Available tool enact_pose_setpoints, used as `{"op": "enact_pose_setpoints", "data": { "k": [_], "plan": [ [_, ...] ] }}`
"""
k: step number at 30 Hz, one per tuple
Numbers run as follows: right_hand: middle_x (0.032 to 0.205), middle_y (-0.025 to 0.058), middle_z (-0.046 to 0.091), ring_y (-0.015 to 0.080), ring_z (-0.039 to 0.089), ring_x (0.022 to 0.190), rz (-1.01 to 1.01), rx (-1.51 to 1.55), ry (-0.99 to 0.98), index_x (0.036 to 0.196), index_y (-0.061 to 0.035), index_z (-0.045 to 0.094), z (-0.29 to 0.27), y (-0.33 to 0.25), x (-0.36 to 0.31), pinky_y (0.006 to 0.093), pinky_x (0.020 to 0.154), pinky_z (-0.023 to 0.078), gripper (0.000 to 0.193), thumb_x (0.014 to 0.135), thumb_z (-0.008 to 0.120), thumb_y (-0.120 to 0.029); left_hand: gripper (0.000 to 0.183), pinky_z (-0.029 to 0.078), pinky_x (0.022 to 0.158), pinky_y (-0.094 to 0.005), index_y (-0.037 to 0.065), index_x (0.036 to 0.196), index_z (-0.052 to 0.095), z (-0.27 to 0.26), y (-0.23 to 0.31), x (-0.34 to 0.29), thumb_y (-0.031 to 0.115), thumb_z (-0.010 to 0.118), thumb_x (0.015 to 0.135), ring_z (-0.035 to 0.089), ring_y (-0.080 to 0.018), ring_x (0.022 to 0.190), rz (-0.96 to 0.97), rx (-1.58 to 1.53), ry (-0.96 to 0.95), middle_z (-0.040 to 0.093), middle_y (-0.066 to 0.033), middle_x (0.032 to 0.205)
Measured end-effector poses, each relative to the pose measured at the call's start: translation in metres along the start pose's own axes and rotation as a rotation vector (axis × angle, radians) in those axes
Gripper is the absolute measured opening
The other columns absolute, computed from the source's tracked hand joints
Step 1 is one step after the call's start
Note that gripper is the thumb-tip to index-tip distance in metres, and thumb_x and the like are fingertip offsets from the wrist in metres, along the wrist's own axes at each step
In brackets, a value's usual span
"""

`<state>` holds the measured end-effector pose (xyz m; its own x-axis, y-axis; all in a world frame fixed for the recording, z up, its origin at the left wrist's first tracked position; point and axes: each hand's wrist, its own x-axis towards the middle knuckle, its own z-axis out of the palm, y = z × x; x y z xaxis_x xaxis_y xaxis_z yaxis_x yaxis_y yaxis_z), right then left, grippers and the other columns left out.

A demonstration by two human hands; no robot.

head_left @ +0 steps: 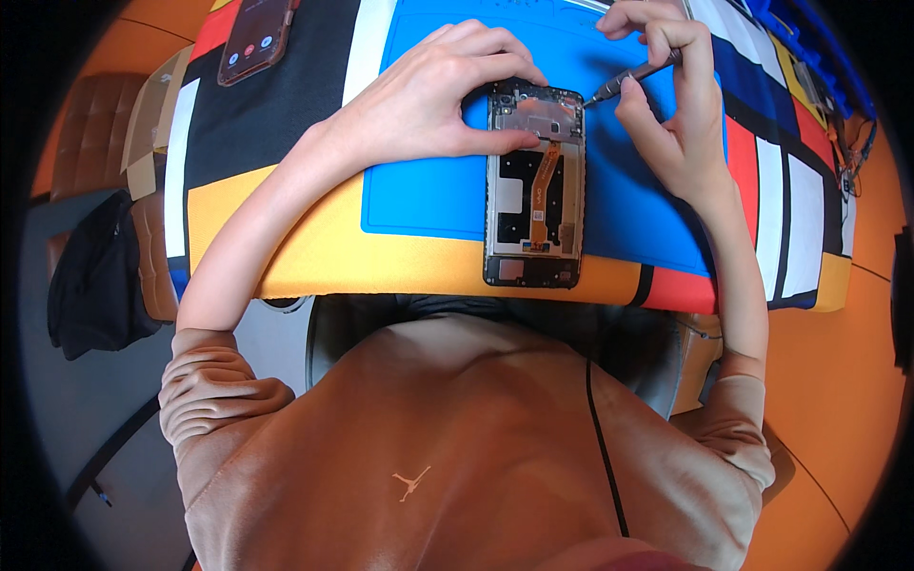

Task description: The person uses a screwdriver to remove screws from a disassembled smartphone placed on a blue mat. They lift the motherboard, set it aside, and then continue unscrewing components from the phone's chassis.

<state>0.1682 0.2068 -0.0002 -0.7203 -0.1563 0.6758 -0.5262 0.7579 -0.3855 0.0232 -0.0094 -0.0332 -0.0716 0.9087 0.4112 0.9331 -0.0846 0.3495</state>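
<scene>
Over smooth blue mat (428,195) | flat opened phone (535,190) | slim pointed screwdriver (635,79)

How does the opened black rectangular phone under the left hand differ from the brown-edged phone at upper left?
The opened phone shows its insides, with an orange ribbon cable; the brown-edged phone shows a lit screen. The left hand touches the opened phone; no hand touches the brown-edged phone. The opened phone fits inside the picture; the brown-edged phone is cut off by its upper edge. Both are long rectangles.
</scene>
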Motion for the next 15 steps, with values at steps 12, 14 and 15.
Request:
{"op": "enact_pose_setpoints", "data": {
  "k": [12,14,15],
  "plan": [
    [0.103,0.0158,0.057,0.0235,0.059,0.094,0.021,-0.029,-0.009,0.095,-0.0054,0.040,-0.005,0.004,0.003,0.0316,0.085,0.048,0.031,0.083,0.066,0.007,0.046,0.047,0.096,-0.0376,0.013,0.119,0.073,-0.001,0.000,0.000,0.036,0.085,0.082,0.059,-0.0239,0.108,0.014,0.020,0.005,0.065,-0.0048,0.118],
    [0.102,0.0154,0.057,0.0236,0.059,0.094,0.024,-0.006,0.015,0.094,-0.0056,0.040,-0.001,0.005,0.004,0.0317,0.085,0.048,0.031,0.083,0.067,0.006,0.046,0.047,0.096,-0.0376,0.013,0.119,0.073,0.000,-0.001,0.000,0.036,0.085,0.082,0.059,-0.0239,0.109,0.016,0.022,0.001,0.065,-0.0049,0.118],
    [0.102,0.0152,0.056,0.0237,0.059,0.094,0.019,0.003,0.020,0.094,-0.0058,0.040,-0.001,0.005,0.004,0.0317,0.085,0.047,0.032,0.083,0.067,0.006,0.045,0.047,0.097,-0.0376,0.013,0.119,0.073,0.000,-0.002,0.000,0.037,0.085,0.082,0.059,-0.0240,0.109,0.015,0.022,-0.005,0.065,-0.0049,0.118]
  ]
}}
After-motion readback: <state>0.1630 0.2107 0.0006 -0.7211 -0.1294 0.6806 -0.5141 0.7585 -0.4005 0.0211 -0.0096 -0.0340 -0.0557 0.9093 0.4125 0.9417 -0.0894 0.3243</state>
